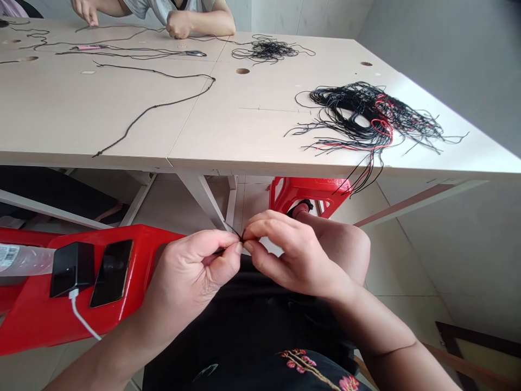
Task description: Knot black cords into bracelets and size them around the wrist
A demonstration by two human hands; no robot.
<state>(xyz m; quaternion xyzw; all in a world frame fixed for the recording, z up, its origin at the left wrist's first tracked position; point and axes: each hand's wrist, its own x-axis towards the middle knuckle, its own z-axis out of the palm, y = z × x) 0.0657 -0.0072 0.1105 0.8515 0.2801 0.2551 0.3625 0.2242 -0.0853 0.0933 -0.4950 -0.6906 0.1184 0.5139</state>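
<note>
While the table (pixel 252 146) spans twelve o'clock, carrying a black cord bundle (pixel 366 103) between one and two, we note our left hand (pixel 193 266) at nine, right hand (pixel 293 255) at three, both pinched thumb to forefinger on a dark cord (pixel 233 228) where they meet, its tip toward eleven. Too small to tell if knotted. Best, we judge: steady left, light right, tip kept in sight.

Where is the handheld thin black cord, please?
In the head view, the thin black cord is pinched by the left hand and right hand, left of centre, above black clothing.
</note>
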